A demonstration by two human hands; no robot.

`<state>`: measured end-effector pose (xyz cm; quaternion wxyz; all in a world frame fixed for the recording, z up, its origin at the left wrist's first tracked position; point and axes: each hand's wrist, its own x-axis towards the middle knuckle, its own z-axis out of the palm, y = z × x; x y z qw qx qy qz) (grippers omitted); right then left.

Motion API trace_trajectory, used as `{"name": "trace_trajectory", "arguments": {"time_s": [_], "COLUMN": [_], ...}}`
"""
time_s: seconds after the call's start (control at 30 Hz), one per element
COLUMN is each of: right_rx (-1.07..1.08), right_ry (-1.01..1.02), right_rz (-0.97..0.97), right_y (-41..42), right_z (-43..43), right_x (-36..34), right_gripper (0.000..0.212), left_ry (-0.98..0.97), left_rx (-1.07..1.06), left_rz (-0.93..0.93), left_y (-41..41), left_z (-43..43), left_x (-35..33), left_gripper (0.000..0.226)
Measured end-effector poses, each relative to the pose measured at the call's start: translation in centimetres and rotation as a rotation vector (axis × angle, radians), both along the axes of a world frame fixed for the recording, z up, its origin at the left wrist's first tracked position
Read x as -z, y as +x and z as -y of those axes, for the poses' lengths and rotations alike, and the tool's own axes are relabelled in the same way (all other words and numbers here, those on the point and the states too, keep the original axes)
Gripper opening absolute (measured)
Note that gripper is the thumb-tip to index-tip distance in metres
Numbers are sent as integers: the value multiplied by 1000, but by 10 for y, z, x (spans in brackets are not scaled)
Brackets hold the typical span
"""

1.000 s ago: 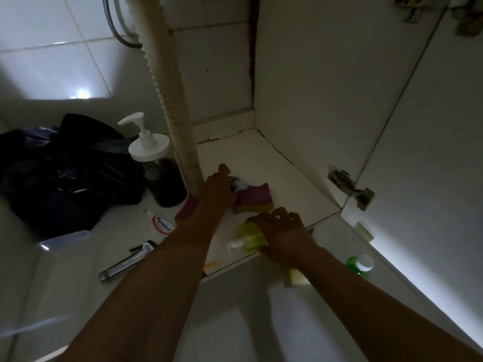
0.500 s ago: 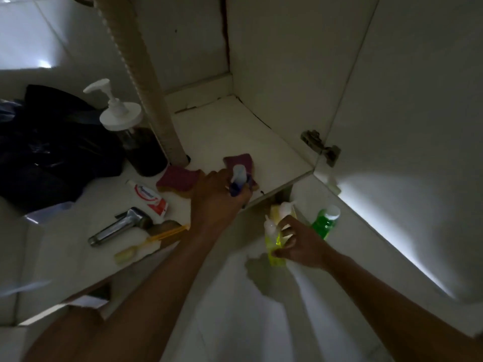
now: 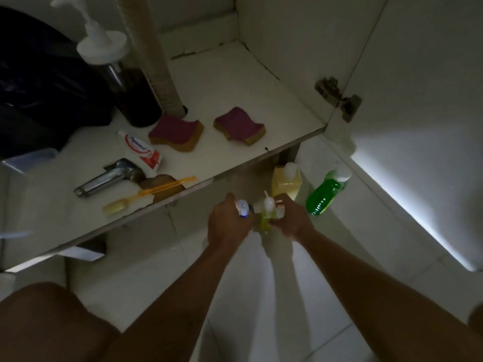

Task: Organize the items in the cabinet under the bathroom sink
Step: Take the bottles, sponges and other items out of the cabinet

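My left hand grips a small blue bottle with a white cap, held over the floor in front of the cabinet. Right beside it, my right hand holds a small yellow-green spray bottle. The two bottles nearly touch. On the cabinet shelf lie two pink-topped sponges, a toothpaste tube, a chrome tap part and an orange toothbrush. A dark pump bottle stands by the corrugated drain pipe.
On the floor below the shelf edge stand a yellow bottle and a green bottle. A dark plastic bag fills the shelf's left. A clear container is at the left edge. The open door hangs right.
Both hands drew back from the shelf and came together over the floor. The left hand lifted the blue bottle off the shelf; the right carried the spray bottle down. The camera tilted downward.
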<state>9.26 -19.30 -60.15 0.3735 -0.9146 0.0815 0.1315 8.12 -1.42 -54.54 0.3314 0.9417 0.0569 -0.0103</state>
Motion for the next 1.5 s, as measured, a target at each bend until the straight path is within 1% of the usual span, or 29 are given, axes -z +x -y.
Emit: {"name": "trace_trajectory", "arguments": {"time_s": [0.13,0.23,0.37,0.47,0.53,0.57,0.63,0.67,0.73,0.77,0.83,0.9,0.93,0.97,1.0,1.03,1.07,1.1,1.13,1.2,1.27,1.33,1.37,1.43,1.47,1.5], "right_rx": [52,98,71,21,40,68,106,99,64,37,0,-22,-37,-61,-93,-132,-165,-180,-177,-140,-137,-119,-97,-53,-49,-69], "right_ry": [8,8,-26,-64,-80,-90,-116,-110,-40,-8,-16,-98,-159,-224,-295,-373,-444,-498,-523,-533,-530,-455,-392,-220,-167,-171], "right_rz": [47,78,69,7,-6,33,221,322,466,534,679,800,823,771,642,472,317,217,176,217,245,251,278,388,451,499], "right_y": [6,9,10,-1,-18,-28,-44,-45,-29,-14,26,65,82,96,108,120,128,133,135,137,138,136,134,121,110,98], "right_z": [-11,-16,-16,-12,-12,-13,-14,-14,-13,-14,-21,-33,-39,-45,-51,-56,-60,-64,-67,-73,-75,-73,-69,-57,-47,-37], "right_x": [11,18,19,19,11,3,-15,-26,-48,-61,-93,-125,-140,-152,-161,-168,-170,-172,-168,-160,-155,-155,-156,-157,-156,-155], "right_gripper": [64,62,55,50,43,39,31,28,24,23,24,37,45,55,64,73,81,84,83,75,67,60,57,51,53,58], "left_ry": [24,19,1,-61,-70,-79,-61,-21,55,67,58,131,202,283,379,479,572,650,716,817,892,902,857,700,623,569], "left_rx": [-96,-112,-110,-133,-140,-137,-60,-3,104,112,20,-57,-56,-17,44,114,193,272,334,356,358,363,355,347,362,374], "left_rz": [-70,-74,-63,-74,-27,8,130,235,451,518,584,550,450,305,164,55,-21,-82,-123,-108,-36,46,95,167,172,146], "left_y": [18,29,37,31,21,15,6,3,10,22,57,96,114,128,139,147,152,158,161,167,167,166,164,158,153,146], "left_z": [-2,-2,1,4,3,-1,-10,-15,-24,-29,-43,-70,-83,-94,-103,-111,-117,-121,-125,-130,-130,-127,-124,-114,-107,-99], "left_x": [26,38,46,42,31,23,1,-14,-44,-59,-93,-117,-124,-128,-130,-130,-128,-127,-122,-116,-112,-117,-121,-134,-140,-146], "left_gripper": [32,37,41,41,40,37,28,26,28,30,29,25,33,48,64,74,77,77,77,82,80,78,78,79,78,77]}}
